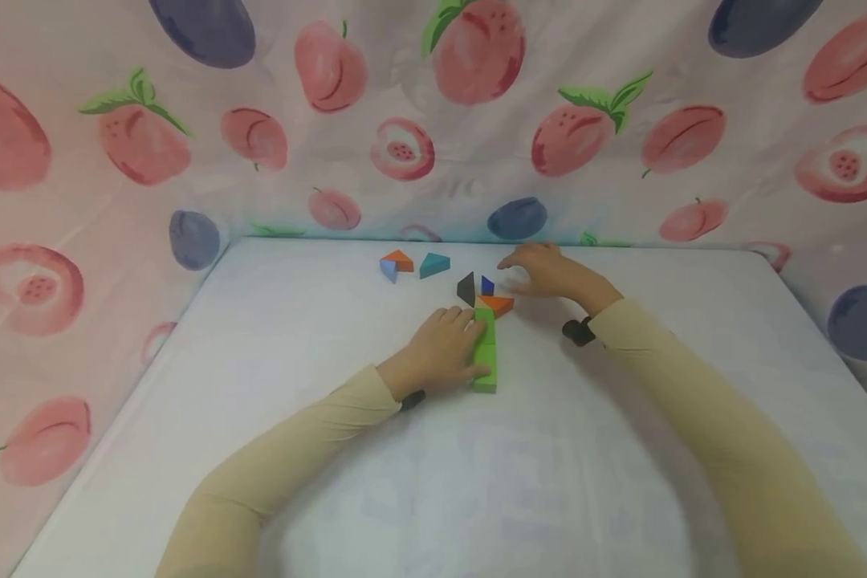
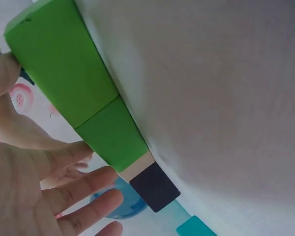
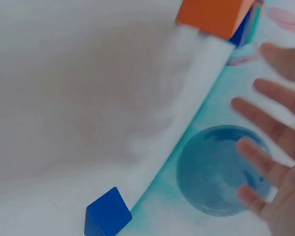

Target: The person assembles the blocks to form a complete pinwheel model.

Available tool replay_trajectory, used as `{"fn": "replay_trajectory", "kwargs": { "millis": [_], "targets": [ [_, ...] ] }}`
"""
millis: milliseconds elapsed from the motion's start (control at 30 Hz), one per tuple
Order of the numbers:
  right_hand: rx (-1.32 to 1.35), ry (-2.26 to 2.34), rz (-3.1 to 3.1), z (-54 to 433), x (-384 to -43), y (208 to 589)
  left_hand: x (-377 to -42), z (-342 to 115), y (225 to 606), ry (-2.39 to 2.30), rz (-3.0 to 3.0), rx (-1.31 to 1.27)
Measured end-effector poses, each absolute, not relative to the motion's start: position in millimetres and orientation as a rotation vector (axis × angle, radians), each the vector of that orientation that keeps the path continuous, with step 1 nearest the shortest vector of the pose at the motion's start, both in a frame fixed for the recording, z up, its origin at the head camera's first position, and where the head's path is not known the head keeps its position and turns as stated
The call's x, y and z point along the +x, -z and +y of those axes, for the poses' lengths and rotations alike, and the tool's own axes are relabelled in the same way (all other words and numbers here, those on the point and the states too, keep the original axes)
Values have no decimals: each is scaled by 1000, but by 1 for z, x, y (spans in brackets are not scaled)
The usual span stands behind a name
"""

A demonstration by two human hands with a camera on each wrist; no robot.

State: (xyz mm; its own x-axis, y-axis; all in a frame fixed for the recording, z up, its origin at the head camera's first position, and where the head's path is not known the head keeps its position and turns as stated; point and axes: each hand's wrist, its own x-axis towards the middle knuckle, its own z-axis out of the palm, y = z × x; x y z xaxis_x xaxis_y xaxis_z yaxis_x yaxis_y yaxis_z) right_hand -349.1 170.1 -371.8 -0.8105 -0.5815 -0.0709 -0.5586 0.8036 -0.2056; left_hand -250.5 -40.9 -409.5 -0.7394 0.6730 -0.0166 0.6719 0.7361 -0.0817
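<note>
My left hand (image 1: pixel 444 345) rests beside two green blocks (image 1: pixel 485 357) lined end to end, its thumb and index finger touching them. In the left wrist view its other fingers reach out fairly straight. At the far end of the green blocks stand a wood-coloured block (image 2: pixel 137 167), a black block (image 1: pixel 466 289), an orange block (image 1: pixel 497 305) and a dark blue block (image 1: pixel 487 286). My right hand (image 1: pixel 549 271) hovers just right of these, fingers spread and holding nothing. In the right wrist view another blue block (image 3: pixel 108 212) lies on the table away from the orange one.
Farther back on the white table (image 1: pixel 318 321) lie a teal block (image 1: pixel 434 265), an orange triangular block (image 1: pixel 399 260) and a light blue block (image 1: pixel 388 270). A fruit-print cloth (image 1: pixel 470 160) rises behind the table's back edge and along both sides.
</note>
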Motion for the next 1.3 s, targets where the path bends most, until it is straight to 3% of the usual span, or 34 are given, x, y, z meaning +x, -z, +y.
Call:
{"fn": "replay_trajectory", "kwargs": {
  "millis": [400,733,1300],
  "targets": [
    [-998,486,2711,152,-373,382,-241,-45,415,-51,-2921,-1148],
    [-1054,370,2612,134,-377,380,-241,-46,418,-47,-2919,-1107],
    [-1013,422,2635,143,-386,389,-243,-47,413,-15,-2942,-1105]
  ]
}}
